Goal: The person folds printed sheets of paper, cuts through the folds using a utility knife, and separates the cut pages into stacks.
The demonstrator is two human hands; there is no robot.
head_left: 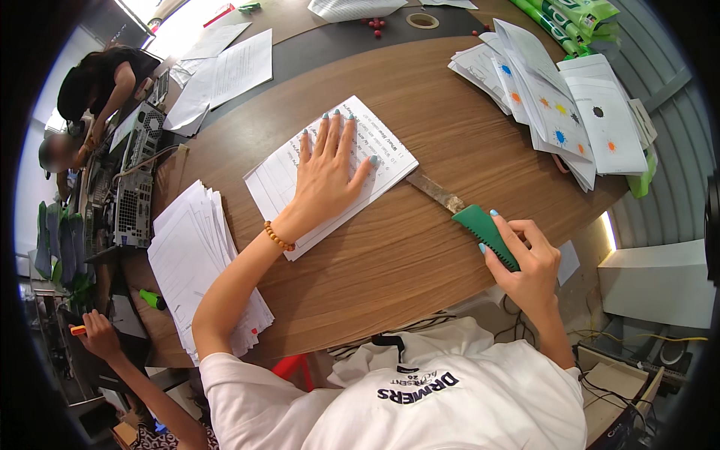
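Observation:
My left hand (pixel 324 166) lies flat with its fingers spread on a folded sheet of printed paper (pixel 289 176) in the middle of the table. A green-handled knife (pixel 487 238) with a worn, stained blade is gripped in my right hand (pixel 531 264). Its blade (pixel 435 193) points to the left, and the tip meets the paper's right corner. Whether the tip sits under the sheet or only touches it, I cannot tell. Beside my left forearm is a loose stack of white sheets (pixel 193 259).
Folded papers with coloured splats (pixel 551 112) pile up at the right. Green packages (pixel 562 26) and a tape roll (pixel 422 21) lie at the far side. A computer case (pixel 137 176) stands left, near other people. Another person's hand (pixel 99 335) holds an orange object at lower left.

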